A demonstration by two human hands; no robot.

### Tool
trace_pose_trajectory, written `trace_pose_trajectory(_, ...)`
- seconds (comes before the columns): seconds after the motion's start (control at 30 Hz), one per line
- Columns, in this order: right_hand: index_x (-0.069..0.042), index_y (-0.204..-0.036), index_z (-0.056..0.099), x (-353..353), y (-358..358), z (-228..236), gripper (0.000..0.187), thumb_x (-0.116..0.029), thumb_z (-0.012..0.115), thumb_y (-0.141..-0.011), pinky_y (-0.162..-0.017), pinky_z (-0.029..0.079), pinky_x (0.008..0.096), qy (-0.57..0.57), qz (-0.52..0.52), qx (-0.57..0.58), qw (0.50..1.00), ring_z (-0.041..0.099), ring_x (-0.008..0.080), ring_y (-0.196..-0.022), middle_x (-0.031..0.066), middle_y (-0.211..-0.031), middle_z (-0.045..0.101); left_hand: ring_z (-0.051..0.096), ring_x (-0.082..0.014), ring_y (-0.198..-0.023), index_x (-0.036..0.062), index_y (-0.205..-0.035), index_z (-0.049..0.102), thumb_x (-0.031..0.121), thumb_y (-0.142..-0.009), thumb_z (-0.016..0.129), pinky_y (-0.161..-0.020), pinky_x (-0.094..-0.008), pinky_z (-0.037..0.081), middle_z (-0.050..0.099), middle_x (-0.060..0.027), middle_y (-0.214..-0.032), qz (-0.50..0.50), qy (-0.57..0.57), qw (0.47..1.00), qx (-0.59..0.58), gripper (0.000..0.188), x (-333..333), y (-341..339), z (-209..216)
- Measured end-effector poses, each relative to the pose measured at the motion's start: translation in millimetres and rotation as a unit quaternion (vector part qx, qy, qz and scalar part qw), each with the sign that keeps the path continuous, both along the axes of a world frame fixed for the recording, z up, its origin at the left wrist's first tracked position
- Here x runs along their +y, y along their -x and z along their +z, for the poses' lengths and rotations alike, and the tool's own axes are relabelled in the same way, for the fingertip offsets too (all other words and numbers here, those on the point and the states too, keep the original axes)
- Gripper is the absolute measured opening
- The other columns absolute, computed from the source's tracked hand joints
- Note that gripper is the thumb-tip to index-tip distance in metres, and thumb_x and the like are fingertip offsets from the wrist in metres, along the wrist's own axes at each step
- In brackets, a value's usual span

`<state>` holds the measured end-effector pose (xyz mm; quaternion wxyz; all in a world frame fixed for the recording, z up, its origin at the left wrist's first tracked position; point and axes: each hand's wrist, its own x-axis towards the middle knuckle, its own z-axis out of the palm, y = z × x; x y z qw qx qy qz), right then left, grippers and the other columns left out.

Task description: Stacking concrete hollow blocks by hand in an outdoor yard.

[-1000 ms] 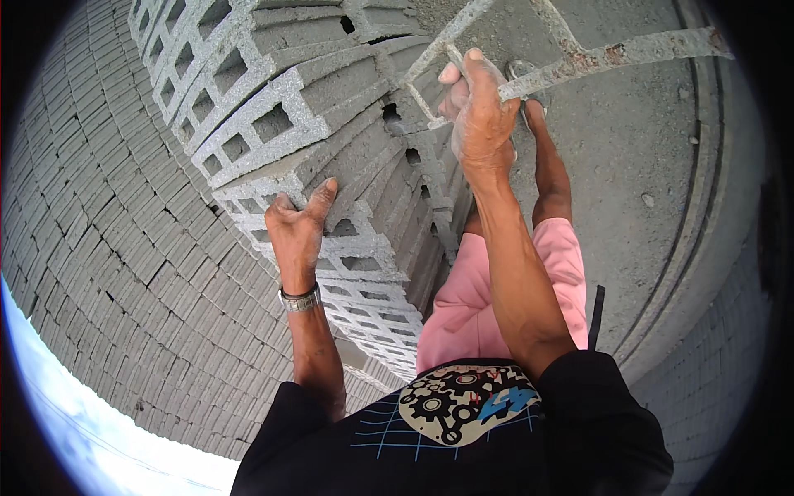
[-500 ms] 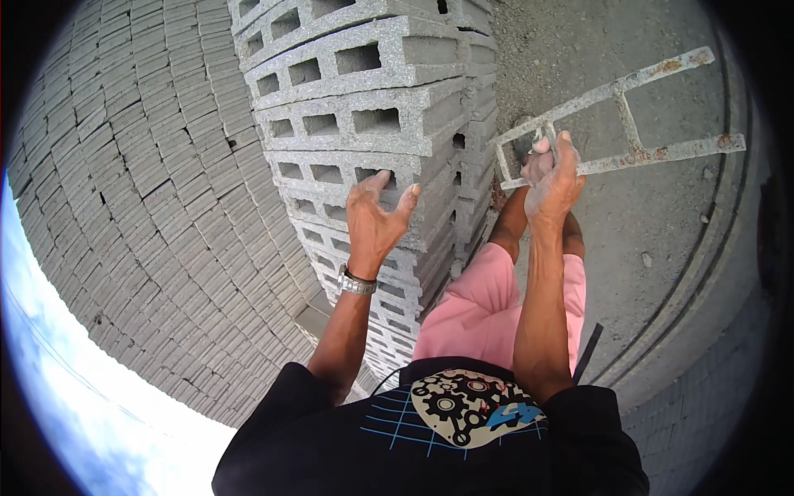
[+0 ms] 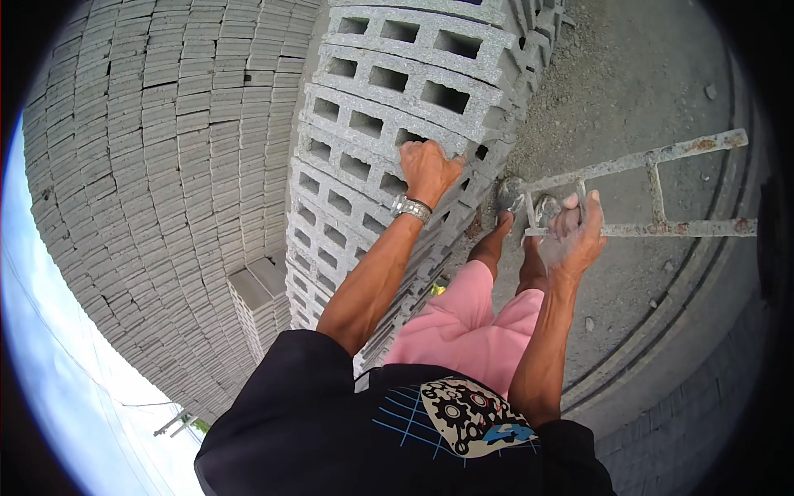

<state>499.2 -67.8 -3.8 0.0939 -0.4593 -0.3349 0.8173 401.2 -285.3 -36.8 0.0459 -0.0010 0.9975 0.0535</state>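
My left hand, with a metal watch on the wrist, is closed on the near end of a grey hollow concrete block. Its fingers reach into the end hole and are partly hidden there; the thumb lies against the outer face. This block is part of a tall stack, with more blocks above and below it. Over to the right, my dusty right hand grips a worn ladder-shaped metal frame near one end. Its fingers curl around a crossbar, and the long side bars point away to the right.
A huge wall of tightly stacked blocks fills the left side. A lower stack stands between it and the near one. My shoes are on gravelly ground strewn with small stones. Long dark lines curve along the right.
My left hand has gone from spread fingers to a grip on a block's end hole. The metal frame has shifted along with my right hand. My view has swung too.
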Motion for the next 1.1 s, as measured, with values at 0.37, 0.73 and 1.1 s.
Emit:
trace_pose_trajectory(0.37,0.000,-0.078,0.059,-38,8,30,0.040,-0.035,0.052,-0.096,-0.045,0.023,0.0271,-0.090,0.060,0.043,0.993,0.023,0.0077,-0.043,-0.0061,-0.049,0.027,0.061,-0.0315,-0.065,0.0012,-0.056,0.066,0.023,-0.059,0.074,-0.080,-0.0357,0.039,0.064,-0.0211,-0.063,-0.015,-0.088,0.996,0.003,0.024,-5,-5,8)
trace_pose_trajectory(0.73,-0.002,-0.072,0.058,-43,-12,-39,0.035,-0.030,0.054,-0.092,-0.042,0.027,0.0259,-0.027,-0.109,0.004,0.994,0.026,0.0051,-0.042,-0.0064,-0.052,0.034,0.056,-0.0299,-0.050,-0.0020,-0.053,0.055,0.045,-0.064,0.083,-0.055,-0.0434,0.047,0.057,-0.0175,-0.053,-0.014,-0.085,0.984,-0.158,0.057,-20,8,59)
trace_pose_trajectory(1.1,-0.001,-0.070,0.059,-71,34,-119,0.037,-0.032,0.054,-0.090,-0.048,0.032,0.0282,-0.012,-0.124,0.012,0.992,0.037,0.0086,-0.048,-0.0029,-0.053,0.040,0.028,-0.0070,-0.049,0.0137,-0.054,0.031,0.033,-0.071,0.085,-0.041,-0.0261,0.024,0.037,0.0049,-0.052,0.000,-0.116,0.976,-0.186,0.060,-2,6,59)
